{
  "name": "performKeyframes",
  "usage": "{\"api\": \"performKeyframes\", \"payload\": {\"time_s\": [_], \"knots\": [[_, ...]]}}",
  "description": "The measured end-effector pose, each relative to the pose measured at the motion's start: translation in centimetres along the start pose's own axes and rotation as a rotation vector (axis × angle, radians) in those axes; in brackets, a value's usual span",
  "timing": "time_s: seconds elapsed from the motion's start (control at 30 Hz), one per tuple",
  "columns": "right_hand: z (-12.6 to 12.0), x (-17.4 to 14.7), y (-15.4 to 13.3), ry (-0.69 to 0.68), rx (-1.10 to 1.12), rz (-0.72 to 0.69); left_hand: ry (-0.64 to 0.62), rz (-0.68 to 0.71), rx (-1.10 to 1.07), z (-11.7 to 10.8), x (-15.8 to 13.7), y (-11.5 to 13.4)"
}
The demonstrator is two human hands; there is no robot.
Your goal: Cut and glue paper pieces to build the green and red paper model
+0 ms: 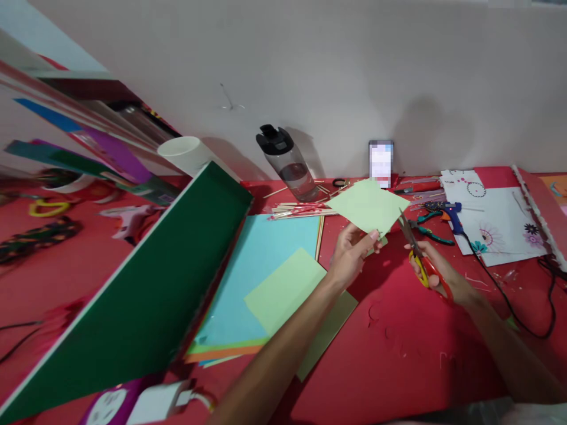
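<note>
Pinched at its near corner, a pale green square of paper (368,203) is held up by my left hand (352,254) over the red table. My right hand (432,273) grips scissors (419,257) with red and yellow handles, its fingers around the loops. The scissor blades point up and lie close to the paper's right edge; whether they touch it I cannot tell. More pale green sheets (287,289) lie beneath my left forearm, partly over a stack of coloured paper with a light blue sheet (261,254) on top.
A water bottle (290,168), thin wooden sticks (301,210) and a phone (381,162) are by the wall. Teal-handled pliers (432,233) and a blue glue gun (452,217) with a trailing cord lie at right. A dark green board (146,289) slants at left, near a white charger (157,404).
</note>
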State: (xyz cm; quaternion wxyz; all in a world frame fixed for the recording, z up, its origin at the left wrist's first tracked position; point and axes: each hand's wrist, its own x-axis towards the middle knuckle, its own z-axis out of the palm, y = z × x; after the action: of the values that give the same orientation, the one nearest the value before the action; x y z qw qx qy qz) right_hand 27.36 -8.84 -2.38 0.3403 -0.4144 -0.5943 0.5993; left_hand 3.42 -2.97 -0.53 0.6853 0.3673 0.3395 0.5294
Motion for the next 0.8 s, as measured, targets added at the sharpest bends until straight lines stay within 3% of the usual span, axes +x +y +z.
{"api": "performKeyframes", "payload": {"time_s": [0.13, 0.23, 0.33, 0.47, 0.63, 0.8], "knots": [[0.2, 0.3, 0.4, 0.275, 0.004, -0.077, -0.283, -0.039, 0.208, -0.2, -0.4, 0.0], [0.2, 0.4, 0.2, 0.466, -0.104, -0.077, -0.515, 0.006, 0.453, 0.0, -0.6, 0.3], [0.0, 0.4, 0.1, 0.587, -0.198, -0.077, -0.628, 0.092, 0.618, 0.2, -0.6, 0.5], [0.0, 0.2, -0.3, 0.607, -0.257, -0.113, -0.711, 0.098, 0.697, -0.1, -0.7, 0.6], [0.4, -0.3, -0.7, 0.519, -0.317, -0.115, -0.612, 0.074, 0.847, -0.5, -1.0, 0.9], [0.7, 0.1, 0.0, 0.477, -0.273, -0.079, -0.687, 0.075, 1.035, -0.6, -0.8, 1.8]]}}
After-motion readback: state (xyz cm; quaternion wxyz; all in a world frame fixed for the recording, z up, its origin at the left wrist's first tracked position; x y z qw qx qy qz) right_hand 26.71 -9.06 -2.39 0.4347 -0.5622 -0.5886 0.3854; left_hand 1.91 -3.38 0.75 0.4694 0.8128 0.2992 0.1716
